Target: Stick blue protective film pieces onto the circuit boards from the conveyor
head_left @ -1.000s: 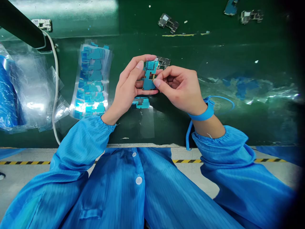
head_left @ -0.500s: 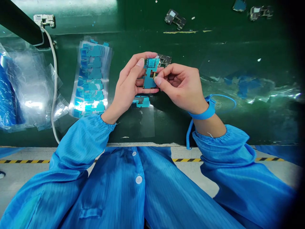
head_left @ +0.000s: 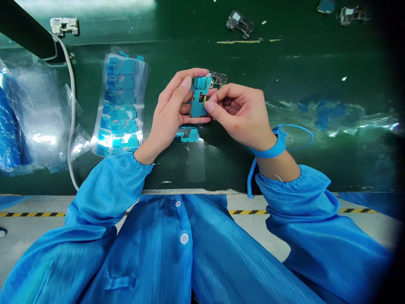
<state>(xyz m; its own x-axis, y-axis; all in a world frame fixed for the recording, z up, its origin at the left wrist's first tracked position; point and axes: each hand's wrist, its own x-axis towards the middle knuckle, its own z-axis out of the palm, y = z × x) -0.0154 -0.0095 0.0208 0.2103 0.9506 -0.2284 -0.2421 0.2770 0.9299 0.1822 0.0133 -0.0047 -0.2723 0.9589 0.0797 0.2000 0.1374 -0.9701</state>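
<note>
My left hand [head_left: 172, 105] is closed around a small circuit board [head_left: 198, 105], holding it by its edges with the thumb on the near face and fingers behind. Blue film covers much of the board's face. At the board's right edge, the thumb and forefinger of my right hand [head_left: 242, 107] are pinched together against it; its other fingers curl inward. A blue strap circles the right wrist. Just beyond the hands, a second dark circuit board [head_left: 220, 79] shows partly, its rest hidden. Below the left hand lies a clear sheet [head_left: 194, 162] bearing a blue film piece [head_left: 190, 135].
Left of the hands lies a clear sheet with rows of blue film pieces [head_left: 122, 105]. Farther left are clear plastic bags [head_left: 41, 122] and a white cable [head_left: 73, 105]. Several boards, one pale [head_left: 64, 26] and one dark [head_left: 239, 24], lie along the green table's far strip.
The boards on the far strip have shifted slightly to the right. Both hands and the held circuit board stay almost in place.
</note>
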